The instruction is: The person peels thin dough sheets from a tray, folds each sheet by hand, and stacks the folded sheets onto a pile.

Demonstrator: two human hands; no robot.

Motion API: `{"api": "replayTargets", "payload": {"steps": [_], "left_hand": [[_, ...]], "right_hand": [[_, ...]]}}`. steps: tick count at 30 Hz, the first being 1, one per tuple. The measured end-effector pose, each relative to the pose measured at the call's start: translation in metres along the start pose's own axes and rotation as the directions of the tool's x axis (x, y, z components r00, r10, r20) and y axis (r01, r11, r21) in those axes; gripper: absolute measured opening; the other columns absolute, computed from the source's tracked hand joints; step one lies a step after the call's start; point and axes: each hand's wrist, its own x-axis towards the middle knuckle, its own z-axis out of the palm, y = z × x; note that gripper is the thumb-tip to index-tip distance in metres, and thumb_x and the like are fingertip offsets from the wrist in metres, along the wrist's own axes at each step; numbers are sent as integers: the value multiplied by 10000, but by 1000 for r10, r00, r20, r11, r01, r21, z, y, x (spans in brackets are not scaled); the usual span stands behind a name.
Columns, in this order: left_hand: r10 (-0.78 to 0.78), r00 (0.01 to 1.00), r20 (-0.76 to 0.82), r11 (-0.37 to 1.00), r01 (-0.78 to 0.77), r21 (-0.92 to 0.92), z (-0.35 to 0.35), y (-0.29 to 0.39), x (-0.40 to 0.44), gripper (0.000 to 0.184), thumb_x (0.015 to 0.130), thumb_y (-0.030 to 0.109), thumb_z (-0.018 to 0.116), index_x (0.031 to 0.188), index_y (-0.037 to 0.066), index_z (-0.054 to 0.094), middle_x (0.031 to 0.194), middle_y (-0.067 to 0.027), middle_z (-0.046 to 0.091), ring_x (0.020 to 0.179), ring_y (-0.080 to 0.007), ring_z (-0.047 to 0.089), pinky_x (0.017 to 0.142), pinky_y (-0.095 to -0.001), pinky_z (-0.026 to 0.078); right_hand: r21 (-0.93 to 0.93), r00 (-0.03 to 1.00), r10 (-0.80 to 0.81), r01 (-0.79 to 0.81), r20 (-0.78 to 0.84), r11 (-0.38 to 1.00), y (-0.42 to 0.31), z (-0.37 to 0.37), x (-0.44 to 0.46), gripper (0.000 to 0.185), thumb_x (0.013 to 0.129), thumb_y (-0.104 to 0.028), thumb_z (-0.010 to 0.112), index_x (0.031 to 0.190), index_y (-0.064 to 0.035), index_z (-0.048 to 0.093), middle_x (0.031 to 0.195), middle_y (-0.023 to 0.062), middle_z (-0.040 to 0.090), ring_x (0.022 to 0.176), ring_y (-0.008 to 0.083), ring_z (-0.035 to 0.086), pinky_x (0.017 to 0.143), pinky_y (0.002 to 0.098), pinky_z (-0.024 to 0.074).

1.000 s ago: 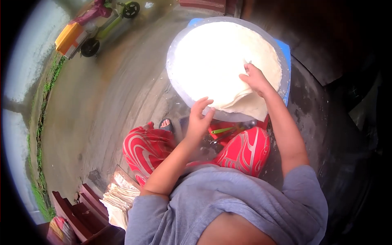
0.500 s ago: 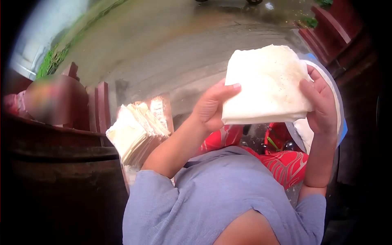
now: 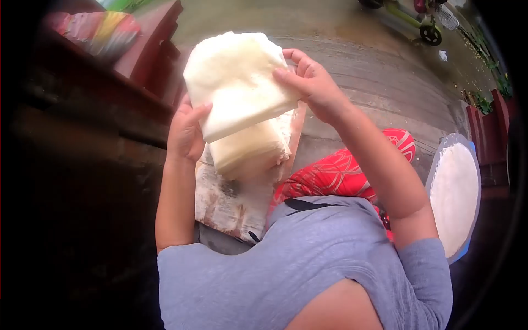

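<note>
A folded white sheet (image 3: 236, 82), soft and dough-like, is held up between both hands. My left hand (image 3: 190, 129) grips its lower left edge, thumb on top. On the right edge, my right hand (image 3: 311, 85) pinches it with the thumb on top and fingers behind. Below the held sheet is a stack of folded pale sheets (image 3: 247, 151) on a flour-dusted wooden board (image 3: 234, 201); the held sheet hides part of the stack. At the far right, a round tray (image 3: 430, 170) bears a wide white sheet (image 3: 454, 201).
Dark red wooden structures (image 3: 151, 60) stand at the upper left, with a colourful cloth-like bundle (image 3: 102, 30) on them. Another red structure (image 3: 487, 132) is at the right. A green scooter (image 3: 404, 21) is on the wet ground at the top right.
The view has turned left. Both hands have carried the folded sheet from near the round tray to above the stack. One second ago, my right hand was at the sheet on the tray and my left was empty.
</note>
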Motion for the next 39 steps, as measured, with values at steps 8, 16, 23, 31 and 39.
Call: {"api": "replayTargets", "payload": {"steps": [8, 16, 23, 31, 39], "left_hand": [[-305, 888, -345, 925, 362, 114, -101, -100, -44, 439, 813, -63, 556, 1237, -58, 441, 1131, -138, 600, 1012, -201, 594, 902, -297, 449], [89, 948, -304, 106, 295, 950, -91, -76, -47, 592, 782, 207, 669, 1304, 39, 448, 1252, -196, 517, 1084, -311, 540, 910, -405, 434], [-130, 932, 337, 328, -281, 902, -93, -104, 22, 455, 940, 263, 494, 1335, 45, 439, 1457, -170, 322, 1385, -327, 223, 1103, -420, 217], [-273, 922, 274, 46, -272, 961, -67, -148, 108, 593, 990, 423, 324, 1465, 94, 192, 1525, -135, 172, 1419, -279, 121, 1133, -365, 102], [-240, 887, 395, -201, -443, 874, -32, -104, 109, 497, 890, 304, 578, 1312, 63, 475, 1452, -150, 334, 1382, -347, 212, 1082, -475, 223]], "right_hand": [[-185, 790, 547, -602, -276, 776, 142, 16, -8, 433, 768, -94, 679, 1153, 10, 510, 889, 106, 599, 735, 175, 594, 586, 290, 503], [-536, 937, 224, -339, -270, 773, 131, 9, -22, 370, 789, -138, 659, 1127, -44, 542, 983, 120, 621, 853, 221, 616, 719, 346, 506], [-792, 822, -98, 567, 560, 227, 118, 36, -49, 378, 855, -302, 576, 1168, -90, 585, 1289, 84, 531, 1241, 247, 453, 1062, 382, 325], [-782, 803, 32, 569, 595, 256, 148, 30, -62, 423, 847, -247, 557, 1231, -70, 539, 1341, 100, 494, 1268, 252, 434, 1074, 391, 319], [-892, 838, -442, 424, 320, 157, 37, -36, -119, 154, 740, -163, 612, 880, -100, 627, 1021, 49, 612, 1015, 215, 571, 894, 356, 434]]}}
